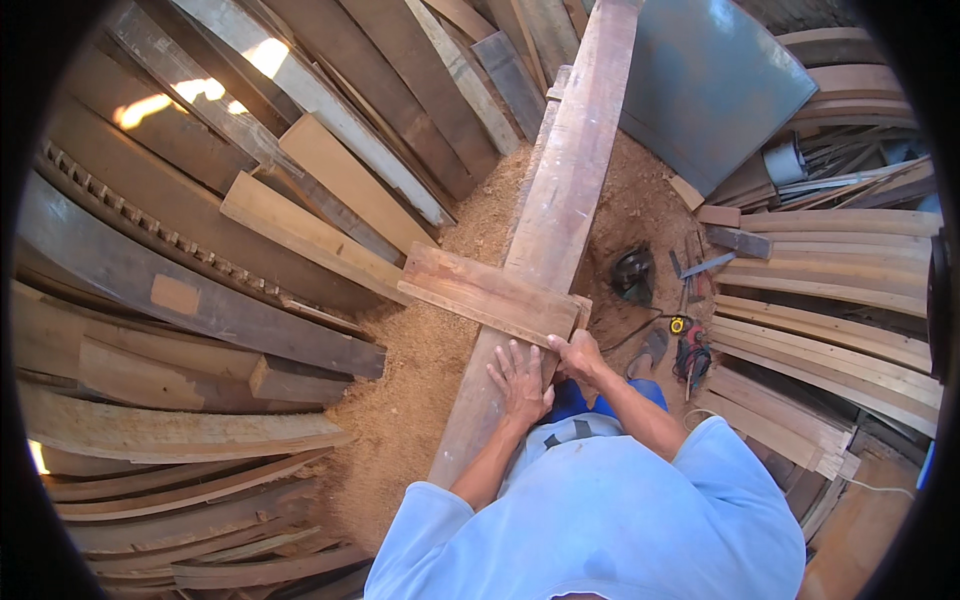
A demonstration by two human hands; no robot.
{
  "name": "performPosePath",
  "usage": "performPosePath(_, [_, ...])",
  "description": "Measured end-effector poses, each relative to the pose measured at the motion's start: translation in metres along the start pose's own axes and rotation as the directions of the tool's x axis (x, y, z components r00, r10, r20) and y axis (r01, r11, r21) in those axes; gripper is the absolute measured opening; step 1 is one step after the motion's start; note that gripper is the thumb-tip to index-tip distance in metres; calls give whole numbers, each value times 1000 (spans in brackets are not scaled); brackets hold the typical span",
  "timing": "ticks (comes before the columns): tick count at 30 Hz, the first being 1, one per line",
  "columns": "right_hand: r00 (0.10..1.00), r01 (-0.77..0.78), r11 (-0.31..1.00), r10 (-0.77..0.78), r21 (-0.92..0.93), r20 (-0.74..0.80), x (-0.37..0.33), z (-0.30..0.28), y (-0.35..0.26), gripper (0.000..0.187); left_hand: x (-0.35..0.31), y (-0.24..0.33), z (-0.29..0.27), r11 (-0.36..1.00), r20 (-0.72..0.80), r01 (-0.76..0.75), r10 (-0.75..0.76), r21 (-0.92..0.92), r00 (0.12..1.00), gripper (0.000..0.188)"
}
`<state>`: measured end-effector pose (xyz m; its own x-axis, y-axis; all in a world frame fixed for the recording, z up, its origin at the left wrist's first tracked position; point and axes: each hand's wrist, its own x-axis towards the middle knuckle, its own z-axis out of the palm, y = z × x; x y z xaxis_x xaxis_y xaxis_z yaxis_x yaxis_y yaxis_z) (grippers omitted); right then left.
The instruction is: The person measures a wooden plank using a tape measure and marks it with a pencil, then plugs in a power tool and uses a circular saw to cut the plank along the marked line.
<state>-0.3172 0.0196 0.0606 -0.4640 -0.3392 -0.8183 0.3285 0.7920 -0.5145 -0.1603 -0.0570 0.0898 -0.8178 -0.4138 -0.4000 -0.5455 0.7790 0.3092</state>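
— "While a short board [490, 290] lies crosswise on a long plank [575, 180] at centre, where are the hands?"
— "Left hand [521, 384], at the board's half-past-five, spread flat on the plank; right hand [579, 357], at four o'clock, curled, gripping its edge."

Reddish-brown short board [490, 292], greyish-pink long plank [567, 175], tan sawdust [400, 395], pale-blue shirt [605, 500], blue-grey panel [705, 85].

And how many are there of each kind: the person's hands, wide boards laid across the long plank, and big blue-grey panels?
Left hand and right hand: 2
Wide crosswise board: 1
Big blue-grey panel: 1
Total: 4
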Motion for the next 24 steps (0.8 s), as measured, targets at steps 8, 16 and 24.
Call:
performPosePath(8, [954,73,957,-150,-282,-261,-5,4,-6,55,6,-4,12,993,-142,-103,93,-65,986,86])
performPosePath(16, [956,123,951,-190,-284,-222,-13,-9,-25,59,11,-4,12,993,-225,-113,103,-31,969,84])
performPosePath(24, [939,212,976,-187,58,-287,-19,-27,18,45,16,9,-10,999,-51,-37,35,-28,998,95])
